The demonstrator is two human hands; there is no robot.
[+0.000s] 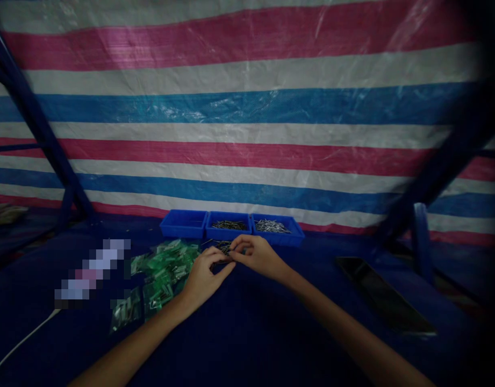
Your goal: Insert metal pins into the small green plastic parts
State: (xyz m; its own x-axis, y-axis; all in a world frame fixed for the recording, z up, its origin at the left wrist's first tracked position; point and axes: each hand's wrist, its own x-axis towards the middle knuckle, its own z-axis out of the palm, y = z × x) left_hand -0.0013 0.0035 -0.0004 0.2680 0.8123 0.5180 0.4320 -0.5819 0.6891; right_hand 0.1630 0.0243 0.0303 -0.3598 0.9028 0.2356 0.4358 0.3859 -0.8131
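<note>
Three blue trays [225, 234] stand beyond left hand [204, 275] and right hand [258, 255], fingers curled near dark metal pieces [222, 246], grip unclear.

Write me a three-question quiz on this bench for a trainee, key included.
1. True or false: the phone lies left of the left hand.
2. How many blue trays stand in the row?
A. two
B. three
C. five
3. Fill the gap: the loose metal pieces lie by the fingertips, and the green bags lie nearer the ____ hand.

Key: 1. False; 2. B; 3. left.
</note>
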